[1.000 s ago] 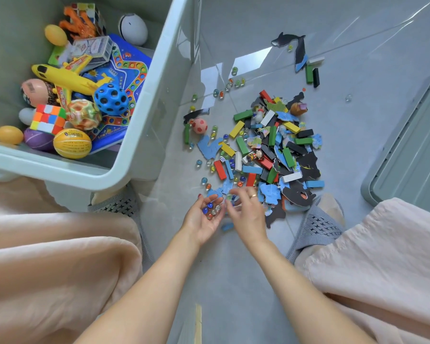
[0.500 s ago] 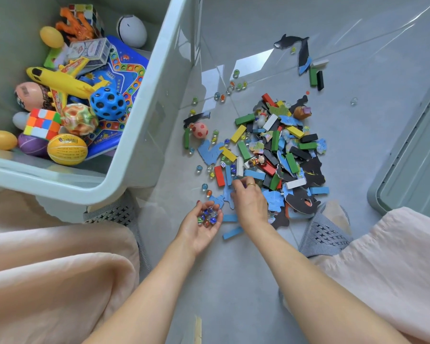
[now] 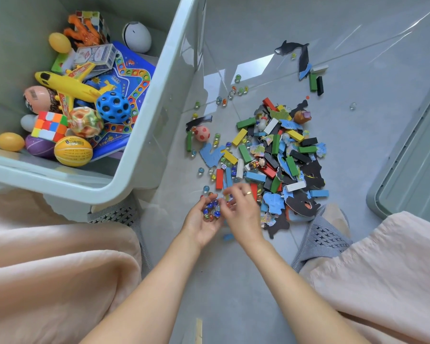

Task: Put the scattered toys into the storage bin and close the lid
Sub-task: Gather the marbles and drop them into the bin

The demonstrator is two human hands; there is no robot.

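Nearest to us, low in the frame, pale pink trouser legs fill both bottom corners, with grey mesh slippers on the glossy grey tiled floor. At centre we see the left hand palm up, its fingers cupped round a cluster of small glass marbles. The right hand, wearing a ring, is just beside it, its fingers bent over the marbles; blur keeps us from telling whether they pinch anything. Beyond the hands lies the scattered pile of coloured wooden blocks and cardboard puzzle pieces, with loose marbles further up. At upper left stands the pale green plastic storage bin, already holding a yellow toy aeroplane and a blue dimpled ball. At the right edge lies the matching green lid
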